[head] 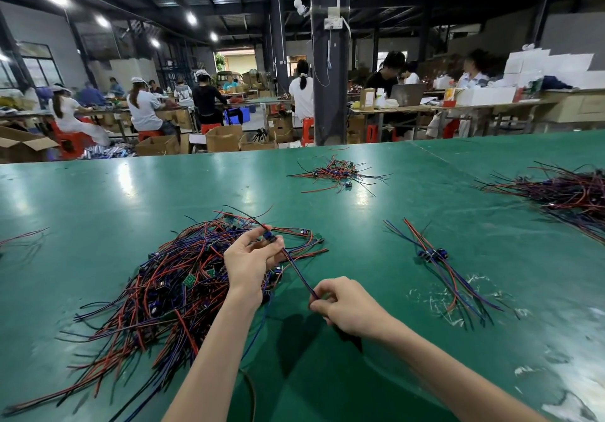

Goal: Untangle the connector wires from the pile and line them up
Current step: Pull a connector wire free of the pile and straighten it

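We are holding one connector wire [296, 266] stretched between our two hands above the green bench [360, 218]. Our left hand [248, 266] is pinching the small blue connector at the wire's upper end between thumb and fingertips, just over the right side of the pile [163, 290]. Our right hand [348, 308] is gripping the lower end of the same wire with its fingers curled round it, nearer to us and to the right of the pile.

The pile is lying on the bench at our left. It is a tangle of red, blue and black leads with blue connectors and small green boards mixed in. Well apart on our right, a small lined-up bundle [435, 258] is lying on the bench, its connectors together and its leads running roughly the same way. Further back, a far heap [337, 173] and a larger right-hand heap [563, 192] are sitting on the bench.
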